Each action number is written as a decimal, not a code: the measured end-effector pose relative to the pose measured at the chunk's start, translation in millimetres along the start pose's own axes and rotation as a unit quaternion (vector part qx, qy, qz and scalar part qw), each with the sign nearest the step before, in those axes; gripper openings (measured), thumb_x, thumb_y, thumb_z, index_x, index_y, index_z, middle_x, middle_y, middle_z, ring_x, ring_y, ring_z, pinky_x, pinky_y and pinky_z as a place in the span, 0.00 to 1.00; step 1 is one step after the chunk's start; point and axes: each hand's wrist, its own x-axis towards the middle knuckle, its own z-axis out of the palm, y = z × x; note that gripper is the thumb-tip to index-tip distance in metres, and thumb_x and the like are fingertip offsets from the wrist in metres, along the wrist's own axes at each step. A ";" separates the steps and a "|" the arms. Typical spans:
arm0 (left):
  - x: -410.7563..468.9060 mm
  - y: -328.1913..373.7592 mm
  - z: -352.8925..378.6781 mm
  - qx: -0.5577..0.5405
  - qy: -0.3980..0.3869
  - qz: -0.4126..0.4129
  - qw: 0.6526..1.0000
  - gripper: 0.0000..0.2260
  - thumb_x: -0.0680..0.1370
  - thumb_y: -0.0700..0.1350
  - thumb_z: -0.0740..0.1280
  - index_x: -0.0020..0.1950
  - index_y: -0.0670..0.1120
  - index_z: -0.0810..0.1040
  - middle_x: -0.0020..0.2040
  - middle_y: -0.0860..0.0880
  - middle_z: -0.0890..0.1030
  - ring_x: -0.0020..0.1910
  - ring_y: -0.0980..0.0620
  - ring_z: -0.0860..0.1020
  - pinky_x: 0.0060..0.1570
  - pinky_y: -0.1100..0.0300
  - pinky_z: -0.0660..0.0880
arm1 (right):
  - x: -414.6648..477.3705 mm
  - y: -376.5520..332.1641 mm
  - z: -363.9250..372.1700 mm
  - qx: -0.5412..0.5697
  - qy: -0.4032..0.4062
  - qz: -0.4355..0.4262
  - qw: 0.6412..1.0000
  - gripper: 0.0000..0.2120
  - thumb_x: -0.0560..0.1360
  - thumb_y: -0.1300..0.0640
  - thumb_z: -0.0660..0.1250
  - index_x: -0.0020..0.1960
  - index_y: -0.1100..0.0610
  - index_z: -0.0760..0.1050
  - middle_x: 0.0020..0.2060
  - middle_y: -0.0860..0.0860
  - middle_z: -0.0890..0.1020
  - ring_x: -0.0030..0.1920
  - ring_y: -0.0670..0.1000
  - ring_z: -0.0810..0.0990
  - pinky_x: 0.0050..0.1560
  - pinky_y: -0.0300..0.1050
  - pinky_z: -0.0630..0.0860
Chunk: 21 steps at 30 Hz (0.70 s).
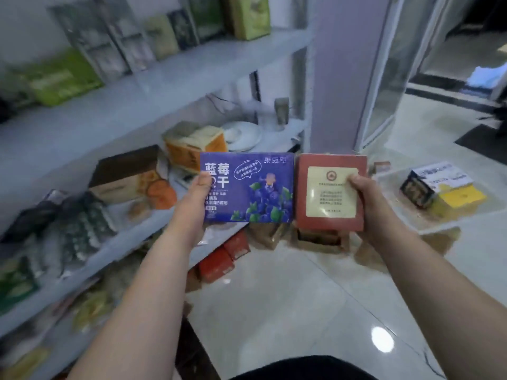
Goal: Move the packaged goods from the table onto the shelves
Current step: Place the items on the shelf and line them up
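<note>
The grey shelf unit (153, 86) holds an orange carton (192, 149) on its middle board. A white dish (244, 135) sits just right of that carton, a brown box (123, 174) and dark pouches (79, 223) lie to its left, and green packets (60, 78) are on the board above it. Below the carton, red boxes (219, 261) rest on the glossy tiled floor (288, 303), and well to its right a pale table (444, 223) carries a yellow box (461, 200) and a dark box (417, 192).

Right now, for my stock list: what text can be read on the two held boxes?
"蓝莓" over "干": blue box in the left hand.
"0脂肪", "0添加防腐剂": same box, lower left.
Its corner brand and speech bubble: too blurred to read.
Red box in the right hand: cream label print too small to read.
Shelf packages: blurred, unreadable.
</note>
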 end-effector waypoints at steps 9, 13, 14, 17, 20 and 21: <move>-48.3 56.2 -204.3 -0.070 0.238 0.099 0.964 0.19 0.81 0.61 0.60 0.64 0.50 0.76 0.46 0.53 0.87 0.43 0.52 0.86 0.39 0.54 0.81 | 66.1 46.5 242.7 -0.099 -0.256 0.051 0.960 0.23 0.74 0.52 0.67 0.66 0.59 0.71 0.50 0.57 0.87 0.49 0.58 0.87 0.38 0.52 0.84; -74.2 66.1 -249.9 -0.120 0.303 0.141 0.935 0.23 0.72 0.64 0.64 0.60 0.51 0.77 0.48 0.52 0.87 0.45 0.52 0.86 0.49 0.50 0.81 | 77.4 62.5 317.2 -0.110 -0.342 0.055 0.932 0.17 0.73 0.53 0.67 0.60 0.58 0.73 0.46 0.55 0.87 0.46 0.56 0.87 0.37 0.51 0.84; -80.1 67.3 -258.5 -0.128 0.316 0.149 0.928 0.25 0.70 0.64 0.65 0.61 0.51 0.78 0.49 0.51 0.87 0.46 0.51 0.86 0.48 0.51 0.80 | 81.9 68.1 332.1 -0.110 -0.366 0.058 0.922 0.17 0.72 0.53 0.65 0.59 0.57 0.73 0.45 0.55 0.87 0.46 0.56 0.87 0.37 0.51 0.84; -92.8 70.1 -280.9 -0.141 0.363 0.169 0.906 0.25 0.70 0.63 0.64 0.61 0.50 0.77 0.47 0.51 0.87 0.44 0.53 0.86 0.43 0.54 0.81 | 91.6 82.0 372.4 -0.124 -0.427 0.081 0.892 0.23 0.70 0.50 0.66 0.62 0.59 0.73 0.49 0.58 0.87 0.50 0.59 0.86 0.39 0.53 0.84; -103.4 77.2 -296.5 -0.143 0.405 0.184 0.884 0.24 0.72 0.62 0.63 0.62 0.49 0.76 0.47 0.51 0.87 0.44 0.53 0.86 0.44 0.52 0.81 | 101.7 93.5 408.4 -0.136 -0.478 0.094 0.863 0.38 0.63 0.46 0.75 0.68 0.62 0.71 0.55 0.63 0.84 0.53 0.63 0.85 0.43 0.56 0.84; -105.5 79.3 -301.2 -0.144 0.413 0.187 0.880 0.24 0.73 0.62 0.63 0.62 0.49 0.76 0.48 0.50 0.87 0.45 0.52 0.86 0.46 0.50 0.81 | 104.8 96.8 419.8 -0.141 -0.492 0.094 0.854 0.41 0.62 0.45 0.76 0.69 0.62 0.69 0.57 0.64 0.83 0.55 0.64 0.84 0.45 0.57 0.84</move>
